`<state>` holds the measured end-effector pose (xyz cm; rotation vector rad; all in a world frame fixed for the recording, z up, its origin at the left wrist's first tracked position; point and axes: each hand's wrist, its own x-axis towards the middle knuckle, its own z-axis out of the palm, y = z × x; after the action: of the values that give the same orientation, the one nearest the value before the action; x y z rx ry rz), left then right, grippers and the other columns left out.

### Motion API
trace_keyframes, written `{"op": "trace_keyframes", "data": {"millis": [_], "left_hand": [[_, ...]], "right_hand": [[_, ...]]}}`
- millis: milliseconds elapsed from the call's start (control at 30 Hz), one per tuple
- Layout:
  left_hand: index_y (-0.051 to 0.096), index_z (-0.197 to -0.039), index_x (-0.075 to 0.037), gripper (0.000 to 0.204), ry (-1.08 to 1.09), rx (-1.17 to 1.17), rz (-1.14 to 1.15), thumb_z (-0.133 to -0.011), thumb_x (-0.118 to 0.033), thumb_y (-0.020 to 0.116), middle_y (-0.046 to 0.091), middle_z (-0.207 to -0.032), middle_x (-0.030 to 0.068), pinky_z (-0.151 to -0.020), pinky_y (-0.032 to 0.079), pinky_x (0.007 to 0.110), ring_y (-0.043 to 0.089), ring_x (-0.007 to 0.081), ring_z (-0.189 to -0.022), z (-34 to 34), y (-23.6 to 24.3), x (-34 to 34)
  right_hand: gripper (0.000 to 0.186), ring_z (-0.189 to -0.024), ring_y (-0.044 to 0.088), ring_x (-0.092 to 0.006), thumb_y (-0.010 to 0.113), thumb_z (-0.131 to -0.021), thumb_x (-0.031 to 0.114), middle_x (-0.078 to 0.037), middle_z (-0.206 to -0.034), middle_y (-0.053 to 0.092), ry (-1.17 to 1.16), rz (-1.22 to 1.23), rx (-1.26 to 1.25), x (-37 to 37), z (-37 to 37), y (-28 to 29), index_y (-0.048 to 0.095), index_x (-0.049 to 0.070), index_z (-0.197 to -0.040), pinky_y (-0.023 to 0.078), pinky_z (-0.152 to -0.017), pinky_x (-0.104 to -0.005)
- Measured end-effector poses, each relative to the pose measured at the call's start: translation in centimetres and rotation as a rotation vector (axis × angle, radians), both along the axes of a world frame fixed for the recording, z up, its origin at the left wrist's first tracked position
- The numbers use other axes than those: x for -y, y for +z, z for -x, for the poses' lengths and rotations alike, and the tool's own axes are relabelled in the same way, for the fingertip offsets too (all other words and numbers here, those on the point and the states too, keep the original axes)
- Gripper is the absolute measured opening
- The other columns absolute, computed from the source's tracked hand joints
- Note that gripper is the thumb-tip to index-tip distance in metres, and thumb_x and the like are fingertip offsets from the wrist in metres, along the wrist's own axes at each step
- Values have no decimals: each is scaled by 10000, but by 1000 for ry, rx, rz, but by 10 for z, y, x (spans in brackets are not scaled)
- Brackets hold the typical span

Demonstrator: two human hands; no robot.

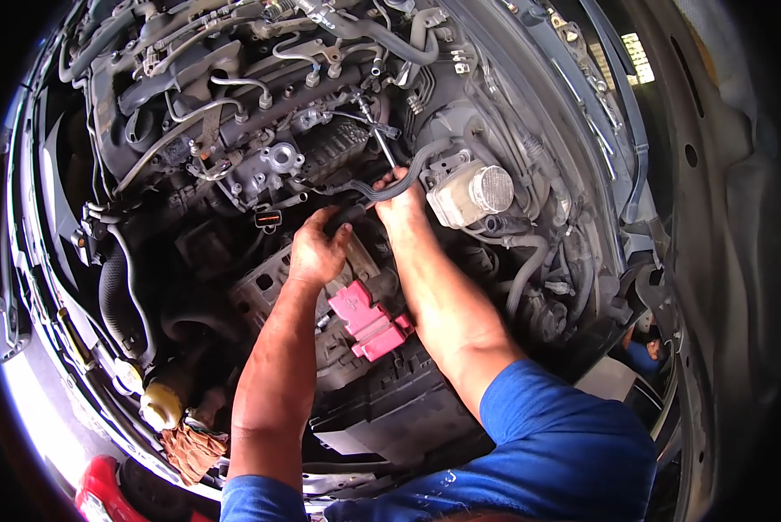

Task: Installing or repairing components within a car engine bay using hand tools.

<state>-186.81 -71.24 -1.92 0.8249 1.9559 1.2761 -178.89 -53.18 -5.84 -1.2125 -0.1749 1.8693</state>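
Observation:
Both my arms reach into an open engine bay. My right hand (pixel 397 197) is closed around the lower end of a shiny slim metal tool (pixel 383 145), whose upper end meets fittings beside the engine; its kind is not clear. A ribbed black hose (pixel 425 157) curves past that hand's fingers. Lower and to the left, my left hand (pixel 318 247) has thumb and fingers around a dark hose (pixel 349 214), partly hidden by the fingers. Beneath both wrists, a red plastic terminal cover (pixel 366 319) sits on the battery area. A bare metal flange (pixel 282 159) shows on the engine beyond my left hand.
A fluid reservoir with a round cap (pixel 492 190) stands just right of my right forearm. Metal fuel pipes (pixel 243 100) cross the engine top. A yellowish cap (pixel 161 407) and a brown rag (pixel 194 452) are at lower left. The raised hood (pixel 712 261) borders the right.

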Motion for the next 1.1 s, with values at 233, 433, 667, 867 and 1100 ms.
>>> {"op": "trace_keyframes", "data": {"millis": [233,433,667,867,1100], "left_hand": [[583,-1203,-2,391,-7,-39,38,-868,-189,656,685,-941,181,-822,506,340,673,256,-893,10,2,7],[583,-1206,-5,396,0,-20,60,-868,-197,656,685,-1000,200,-824,507,346,675,270,-896,11,11,7],[573,-1221,-12,416,5,-55,43,-864,-207,656,683,-988,198,-803,512,352,674,267,-836,9,8,7],[558,-1236,-14,429,16,2,63,-863,-202,654,681,-1004,211,-807,513,355,681,278,-857,6,13,3],[556,-1221,-4,407,21,34,57,-870,-189,646,676,-1007,227,-803,520,362,691,297,-865,7,19,2]], "right_hand": [[95,-592,476,-182,555,-939,166,-50,-723,471,-7,24,25,12,11,5,490,101,-912,433,-527,-322],[90,-585,459,-172,540,-930,155,-31,-700,442,9,-17,28,13,11,7,466,109,-908,422,-527,-310],[121,-584,454,-164,556,-936,179,-31,-720,444,26,-29,13,11,11,3,457,109,-932,418,-520,-310],[147,-586,458,-161,553,-948,204,-37,-738,462,36,-40,18,5,6,1,459,104,-894,426,-519,-312],[164,-564,459,-155,550,-960,228,-24,-676,453,35,-20,44,3,6,1,476,97,-894,426,-515,-309]]}}
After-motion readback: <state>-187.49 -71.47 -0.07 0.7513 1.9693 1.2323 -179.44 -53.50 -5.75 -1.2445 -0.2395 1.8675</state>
